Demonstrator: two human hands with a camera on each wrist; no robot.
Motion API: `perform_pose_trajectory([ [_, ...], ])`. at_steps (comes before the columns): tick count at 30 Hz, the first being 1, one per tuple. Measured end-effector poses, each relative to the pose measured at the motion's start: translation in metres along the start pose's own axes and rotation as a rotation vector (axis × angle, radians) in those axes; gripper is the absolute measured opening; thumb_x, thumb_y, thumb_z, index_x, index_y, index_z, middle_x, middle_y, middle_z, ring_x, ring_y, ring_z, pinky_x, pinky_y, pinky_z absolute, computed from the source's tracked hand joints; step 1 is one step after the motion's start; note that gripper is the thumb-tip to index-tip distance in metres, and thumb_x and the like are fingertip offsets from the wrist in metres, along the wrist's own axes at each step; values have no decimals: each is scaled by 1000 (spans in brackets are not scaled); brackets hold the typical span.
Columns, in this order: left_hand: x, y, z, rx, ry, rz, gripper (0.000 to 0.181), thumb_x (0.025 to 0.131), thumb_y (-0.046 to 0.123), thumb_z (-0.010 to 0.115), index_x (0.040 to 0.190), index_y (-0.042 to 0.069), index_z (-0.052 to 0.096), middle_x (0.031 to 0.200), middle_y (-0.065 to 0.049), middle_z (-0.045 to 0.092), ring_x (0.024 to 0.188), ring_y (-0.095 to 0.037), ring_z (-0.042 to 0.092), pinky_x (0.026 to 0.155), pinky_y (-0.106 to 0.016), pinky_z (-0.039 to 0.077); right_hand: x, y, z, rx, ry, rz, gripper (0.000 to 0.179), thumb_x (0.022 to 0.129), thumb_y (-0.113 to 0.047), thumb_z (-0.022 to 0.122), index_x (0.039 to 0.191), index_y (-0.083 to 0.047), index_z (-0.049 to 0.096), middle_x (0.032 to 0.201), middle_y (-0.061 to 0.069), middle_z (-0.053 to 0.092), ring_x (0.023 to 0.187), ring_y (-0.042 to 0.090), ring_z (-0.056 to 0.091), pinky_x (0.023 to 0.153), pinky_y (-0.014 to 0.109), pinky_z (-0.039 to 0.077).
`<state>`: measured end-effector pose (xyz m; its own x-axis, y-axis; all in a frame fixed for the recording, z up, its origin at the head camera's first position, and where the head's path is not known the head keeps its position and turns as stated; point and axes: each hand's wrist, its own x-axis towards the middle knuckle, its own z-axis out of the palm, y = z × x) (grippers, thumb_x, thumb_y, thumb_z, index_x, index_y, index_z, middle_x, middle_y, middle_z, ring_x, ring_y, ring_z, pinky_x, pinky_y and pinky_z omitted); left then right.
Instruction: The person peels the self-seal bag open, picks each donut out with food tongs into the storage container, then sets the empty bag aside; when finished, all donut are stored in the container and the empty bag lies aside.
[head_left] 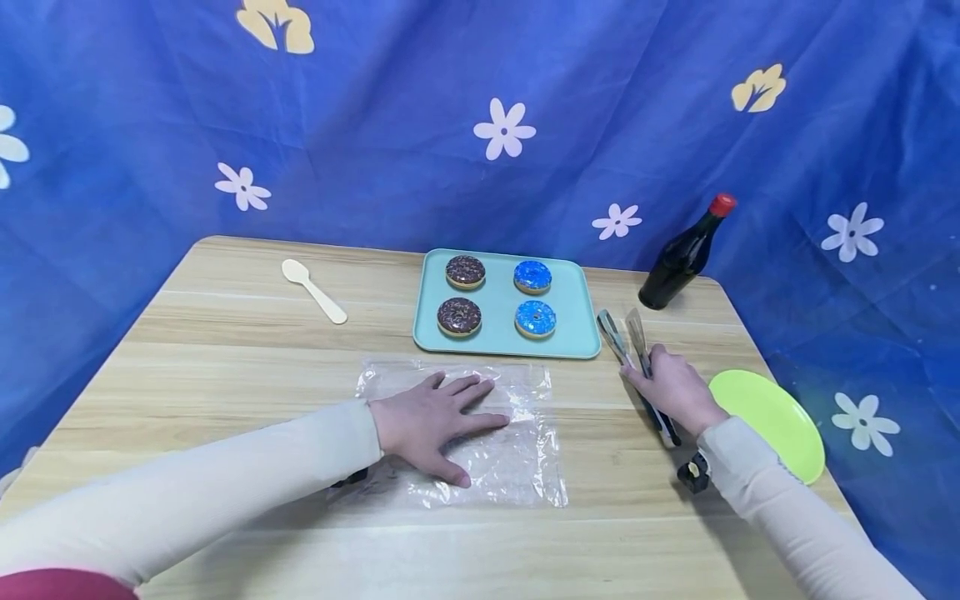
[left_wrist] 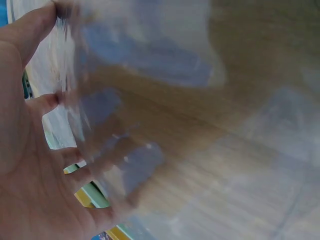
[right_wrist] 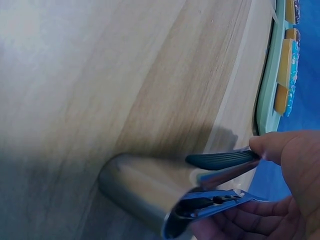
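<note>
A clear plastic bag [head_left: 517, 471] lies flat on the table before me. My left hand [head_left: 438, 421] rests on it with the fingers spread, and the left wrist view shows the palm [left_wrist: 30, 165] with clear plastic over the fingertips. Off to the right, my right hand [head_left: 678, 392] grips a pair of metal tongs [head_left: 612, 335] with dark handles. The tongs' two tips stand apart and point toward the back. In the right wrist view, thumb and fingers are around the tongs' arms, and the bent metal end [right_wrist: 135, 205] faces the camera.
Behind the bag, a pale blue tray [head_left: 498, 333] carries two chocolate donuts [head_left: 459, 317] and two blue donuts [head_left: 535, 318]. A white spoon [head_left: 315, 292] lies back left. A dark bottle with a red cap [head_left: 678, 262] stands back right, and a lime-green plate [head_left: 776, 421] lies near the right edge.
</note>
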<state>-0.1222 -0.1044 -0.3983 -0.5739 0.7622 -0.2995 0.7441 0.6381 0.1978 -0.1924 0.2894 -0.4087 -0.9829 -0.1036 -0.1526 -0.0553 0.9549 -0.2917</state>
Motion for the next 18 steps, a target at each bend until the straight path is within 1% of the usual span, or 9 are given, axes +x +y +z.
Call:
perform_pose_trajectory([
  [6,0,1,-2,-4,-1,0,92,89,71,67,165,35,28,175,-16,18,162,-38,22,123,-74,26,0,-1,-1,1,-1,-3,47,104,-45,60,100,2,53,72,9,55,60,22,55,51,32,41],
  [12,0,3,-2,-1,-3,-10,93,89,71,67,165,36,28,175,-16,18,162,-38,22,123,-74,26,0,-2,-3,15,-21,0,48,104,-45,60,102,3,53,73,9,56,60,22,55,51,32,42],
  [18,2,3,-2,16,-2,-6,94,87,72,68,165,36,30,175,-17,21,162,-38,24,124,-72,28,-2,0,-4,30,-42,-1,49,104,-46,59,102,3,54,73,8,53,62,22,54,52,32,42],
])
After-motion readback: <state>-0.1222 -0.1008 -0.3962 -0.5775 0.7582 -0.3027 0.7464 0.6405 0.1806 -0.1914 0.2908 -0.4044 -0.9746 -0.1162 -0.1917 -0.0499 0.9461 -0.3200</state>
